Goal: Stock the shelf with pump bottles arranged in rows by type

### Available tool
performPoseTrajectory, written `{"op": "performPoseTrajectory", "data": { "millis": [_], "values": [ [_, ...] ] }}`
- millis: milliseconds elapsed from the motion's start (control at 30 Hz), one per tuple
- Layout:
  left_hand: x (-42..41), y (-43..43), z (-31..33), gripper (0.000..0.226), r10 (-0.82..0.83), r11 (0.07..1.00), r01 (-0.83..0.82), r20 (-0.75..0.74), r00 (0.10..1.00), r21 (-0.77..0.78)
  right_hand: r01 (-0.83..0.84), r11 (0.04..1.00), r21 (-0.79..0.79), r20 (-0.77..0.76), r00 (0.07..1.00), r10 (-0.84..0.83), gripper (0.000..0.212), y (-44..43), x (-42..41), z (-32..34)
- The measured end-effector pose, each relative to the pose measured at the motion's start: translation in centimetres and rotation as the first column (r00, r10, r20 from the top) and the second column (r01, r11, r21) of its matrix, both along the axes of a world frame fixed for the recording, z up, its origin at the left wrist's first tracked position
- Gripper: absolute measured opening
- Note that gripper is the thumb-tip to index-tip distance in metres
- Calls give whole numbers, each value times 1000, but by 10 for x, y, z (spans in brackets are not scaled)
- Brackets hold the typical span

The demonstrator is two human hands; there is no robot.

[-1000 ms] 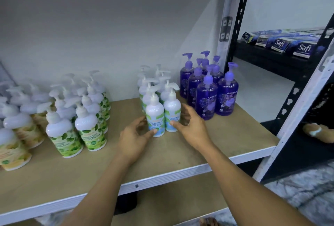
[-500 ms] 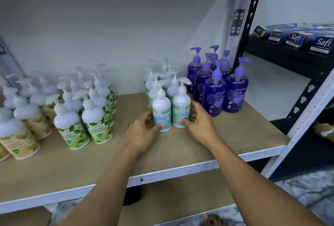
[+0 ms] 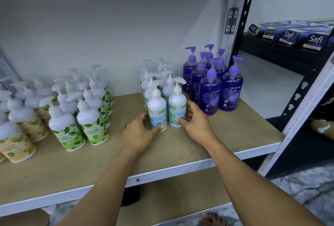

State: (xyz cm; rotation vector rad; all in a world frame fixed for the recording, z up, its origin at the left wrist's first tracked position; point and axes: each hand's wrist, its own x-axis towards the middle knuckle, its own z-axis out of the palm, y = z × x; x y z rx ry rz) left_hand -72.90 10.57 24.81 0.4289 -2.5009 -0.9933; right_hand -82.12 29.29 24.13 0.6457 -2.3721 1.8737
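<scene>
Now the left grip is pinching the front mint bottle low down, and the right grip is pinching its twin at three o'clock, both standing on the shelf. Sliding them squarely against the row behind, bases flat and labels forward, is looking wisest.

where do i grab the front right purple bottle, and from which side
Grip the front right purple bottle round its wide body, not the thin pump neck, from the front right: it stands upright, those sides are free, a neighbouring purple bottle crowds its left.
</scene>
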Motion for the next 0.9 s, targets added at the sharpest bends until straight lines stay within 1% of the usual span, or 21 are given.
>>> {"op": "performPoseTrajectory", "data": {
  "millis": [133, 300, 433, 500, 600, 700, 767, 800, 833, 900],
  "values": [
    [1, 1, 1, 64, -1, 1000, 1, 12, 1000, -16, -6, 1000, 2, -8, 1000, 6, 70, 0, 1, 1],
    [2, -1, 0, 64, -15, 1000, 15, 13, 1000, -14, -12, 1000, 14, -23, 1000, 13, 71, 0, 1, 0],
    [2, -2, 0, 72, -19, 1000, 19, 13, 1000, -4, -4, 1000, 19, -30, 1000, 5, 72, -2, 1, -1],
    [2, -2, 0, 71, -26, 1000, 26, 20, 999, -4, -3, 1000, 27, -29, 1000, 3, 73, -2, 0, -2],
    [4, -1, 1, 63, -31, 999, 31, 18, 999, -13, -12, 999, 41, -27, 1000, 14, 74, 0, 2, -1],
    [10, 0, 3, 68, -31, 1000, 31, 20, 999, 6, -22, 998, 59, -32, 999, 24, 80, -1, 4, -3],
    [16, -2, 2, 72, -23, 999, 24, -22, 999, 39, 72, 992, 108, -94, 994, -62, 81, -3, 6, -6],
    [22, -3, 2, 71, -15, 999, 17, -43, 999, 42, 148, 978, 145, -138, 982, -128, 75, -3, 11, -5],
    [30, -4, 2, 67, -8, 999, 10, -55, 998, 36, 233, 959, 165, -193, 961, -200, 65, -3, 17, -3],
    [40, -9, -1, 56, -16, 1000, 16, -80, 997, 5, 324, 934, 152, -288, 918, -272, 45, -1, 28, 1]
  ]
}}
